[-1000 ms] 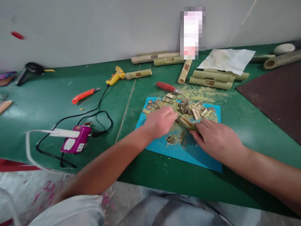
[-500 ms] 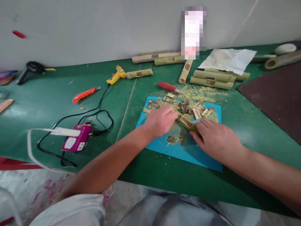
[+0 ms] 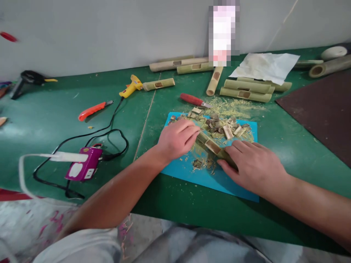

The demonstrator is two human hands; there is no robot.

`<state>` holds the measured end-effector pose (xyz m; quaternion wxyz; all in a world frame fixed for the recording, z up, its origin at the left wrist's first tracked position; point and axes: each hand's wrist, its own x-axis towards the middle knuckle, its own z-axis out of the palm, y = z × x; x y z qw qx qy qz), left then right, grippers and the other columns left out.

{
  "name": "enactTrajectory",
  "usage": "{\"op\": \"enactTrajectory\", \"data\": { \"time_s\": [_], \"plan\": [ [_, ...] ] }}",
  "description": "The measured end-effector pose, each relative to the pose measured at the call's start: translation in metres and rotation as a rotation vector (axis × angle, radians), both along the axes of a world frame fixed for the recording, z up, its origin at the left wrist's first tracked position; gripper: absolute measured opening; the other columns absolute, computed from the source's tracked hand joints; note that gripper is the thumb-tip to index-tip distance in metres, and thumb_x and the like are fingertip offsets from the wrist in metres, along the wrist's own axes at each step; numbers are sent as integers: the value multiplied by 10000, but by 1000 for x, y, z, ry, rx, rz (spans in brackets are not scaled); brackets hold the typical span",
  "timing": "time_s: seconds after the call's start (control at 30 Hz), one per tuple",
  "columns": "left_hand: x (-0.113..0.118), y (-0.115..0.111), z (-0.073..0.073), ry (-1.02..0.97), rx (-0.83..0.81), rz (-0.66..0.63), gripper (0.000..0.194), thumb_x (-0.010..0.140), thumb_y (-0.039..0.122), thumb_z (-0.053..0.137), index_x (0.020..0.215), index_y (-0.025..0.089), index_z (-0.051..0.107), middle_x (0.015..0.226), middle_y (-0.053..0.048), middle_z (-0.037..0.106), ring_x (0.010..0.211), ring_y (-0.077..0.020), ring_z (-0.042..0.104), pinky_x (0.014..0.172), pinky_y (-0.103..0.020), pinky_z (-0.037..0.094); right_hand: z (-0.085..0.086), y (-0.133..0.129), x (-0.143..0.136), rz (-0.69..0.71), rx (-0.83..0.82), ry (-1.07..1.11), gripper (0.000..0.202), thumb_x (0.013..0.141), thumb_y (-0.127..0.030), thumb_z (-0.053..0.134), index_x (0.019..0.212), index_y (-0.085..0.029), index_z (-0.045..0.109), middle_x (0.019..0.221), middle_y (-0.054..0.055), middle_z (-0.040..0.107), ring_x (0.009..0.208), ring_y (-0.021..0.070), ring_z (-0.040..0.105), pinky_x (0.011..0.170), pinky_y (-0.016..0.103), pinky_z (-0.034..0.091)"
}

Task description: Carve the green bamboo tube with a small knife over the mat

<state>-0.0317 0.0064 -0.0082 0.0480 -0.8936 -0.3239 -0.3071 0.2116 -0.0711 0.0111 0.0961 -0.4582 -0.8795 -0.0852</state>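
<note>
A green bamboo tube [image 3: 213, 146] with a rectangular opening cut in its side lies slantwise over the blue sheet [image 3: 192, 173]. My right hand [image 3: 253, 162] is wrapped over its near end, thumb along the side. At the far end my left hand [image 3: 178, 138] is closed, fingers curled against the tube; its fingertips are partly hidden. Bamboo chips [image 3: 216, 124] and shavings are heaped on the sheet behind the tube, with a smaller pile of shavings [image 3: 203, 164] in front. Beyond the sheet lies a red-handled knife [image 3: 193, 99].
Several cut bamboo tubes [image 3: 245, 94] lie at the back, some under white paper [image 3: 264, 67]. At left are a yellow glue gun [image 3: 131, 87], an orange utility knife [image 3: 93, 110] and a purple power adapter [image 3: 83, 164] with cords. A dark brown board [image 3: 320, 113] lies right.
My left hand has shifted left along the tube, showing more of its far part. The tube has moved slightly, still under my right hand. The whole view has shifted a little.
</note>
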Motion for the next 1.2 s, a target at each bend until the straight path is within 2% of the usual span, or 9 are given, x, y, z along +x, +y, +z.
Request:
{"op": "enactTrajectory", "data": {
  "time_s": [0.1, 0.3, 0.5, 0.73, 1.0, 1.2],
  "plan": [
    [0, 1, 1, -13, -17, 11, 160, 977, 204, 544, 967, 165, 699, 931, -64, 719, 858, -161, 683, 794, -286, 568, 0, 0, 1, 3, -8, -3, 256, 935, -340, 530, 746, -196, 624, 701, 33, 601, 652, 176, 554, 624, 332, 323],
    [0, 3, -2, -39, -56, 24, 151, 972, 190, 541, 949, 161, 688, 932, -64, 714, 874, -162, 678, 810, -292, 565, 1, 3, 5, -35, 142, -117, 173, 918, -238, 536, 789, -182, 638, 748, 50, 613, 718, 197, 561, 632, 339, 324],
    [-3, 8, -6, -49, -121, 67, 135, 957, 156, 549, 952, 159, 684, 964, -71, 705, 886, -164, 673, 815, -302, 563, -2, 8, 7, -74, 77, -64, 236, 927, -361, 554, 864, -169, 676, 846, 91, 651, 781, 218, 573, 664, 339, 346],
    [-3, 7, -6, -52, -127, 67, 141, 958, 166, 556, 950, 157, 696, 951, -72, 698, 878, -164, 665, 810, -305, 562, -7, 7, 6, 6, 4, 27, 223, 948, -273, 506, 876, -152, 678, 802, 89, 639, 746, 202, 572, 647, 329, 372],
    [-3, 8, -8, -8, -98, 114, 169, 976, 191, 535, 976, 165, 702, 948, -71, 695, 860, -169, 649, 783, -306, 540, -11, 7, 6, 11, 50, 61, 239, 963, -289, 503, 873, -151, 677, 791, 74, 650, 717, 199, 591, 634, 321, 389],
    [12, -7, -7, 118, -36, -12, 255, 1015, 223, 472, 904, 161, 693, 851, -54, 674, 779, -147, 619, 699, -262, 504, -12, 7, 5, -3, 8, 59, 242, 962, -277, 498, 869, -146, 679, 773, 71, 642, 694, 189, 577, 620, 315, 372]
  ]
}}
